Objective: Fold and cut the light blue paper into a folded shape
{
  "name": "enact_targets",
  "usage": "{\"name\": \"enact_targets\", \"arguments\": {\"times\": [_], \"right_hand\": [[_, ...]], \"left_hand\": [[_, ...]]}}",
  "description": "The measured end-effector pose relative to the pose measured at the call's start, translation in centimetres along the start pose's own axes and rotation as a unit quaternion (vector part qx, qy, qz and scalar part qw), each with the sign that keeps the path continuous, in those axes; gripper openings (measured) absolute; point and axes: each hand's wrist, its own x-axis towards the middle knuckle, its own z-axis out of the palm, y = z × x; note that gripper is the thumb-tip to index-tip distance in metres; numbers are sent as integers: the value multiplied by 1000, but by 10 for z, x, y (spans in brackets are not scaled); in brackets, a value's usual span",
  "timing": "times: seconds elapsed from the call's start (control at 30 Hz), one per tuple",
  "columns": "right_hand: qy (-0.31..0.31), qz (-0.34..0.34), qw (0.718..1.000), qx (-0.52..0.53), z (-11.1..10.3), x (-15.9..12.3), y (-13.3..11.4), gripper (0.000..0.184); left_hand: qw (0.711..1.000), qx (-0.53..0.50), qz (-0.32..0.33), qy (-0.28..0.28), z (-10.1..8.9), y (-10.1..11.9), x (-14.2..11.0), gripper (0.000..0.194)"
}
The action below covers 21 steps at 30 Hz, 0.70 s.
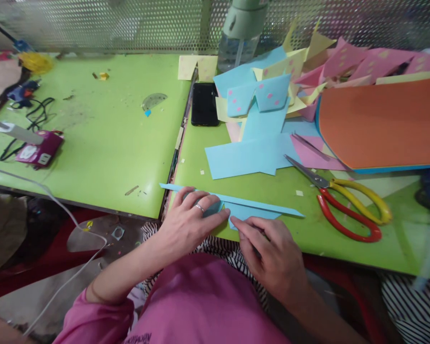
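Observation:
A piece of light-blue paper (252,211) lies at the table's front edge, with a long narrow folded strip along its far side. My left hand (191,212), with a ring on one finger, rests over the paper's left part, fingers stretched out and pressing it down. The thumb points toward the notch in the middle. My right hand (275,246) is at the paper's near edge, its fingers curled and the fingertips closed at the edge by the notch. Its thumb is partly hidden. Scissors (322,184) with red and yellow handles lie to the right.
Blue paper pieces (241,155) and pink paper pieces (369,59) pile up behind. A phone (204,105), a bottle (240,43), tweezers (311,147) and an orange foam sheet (387,124) are around. A protractor (154,100) and purple power adapter (39,148) lie left.

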Motion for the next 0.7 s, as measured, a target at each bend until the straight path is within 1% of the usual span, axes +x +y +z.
{"name": "enact_targets", "arguments": {"times": [0.27,0.37,0.5,0.6,0.7], "right_hand": [[-16,-26,999,-28,-3,-3,3,39],[-20,-63,995,-72,-4,-1,3,34],[-35,-106,985,-132,-7,2,2,26],[-48,-108,983,-142,-11,3,-1,26],[-31,-93,983,-154,-14,1,-5,28]], "left_hand": [[1000,0,2,-15,-2,0,1,26],[1000,-5,2,-20,-3,0,2,25],[999,-4,-5,-44,-7,1,3,26],[998,-6,-9,-58,-10,2,4,25],[998,-5,-13,-56,-11,3,5,25]]}}
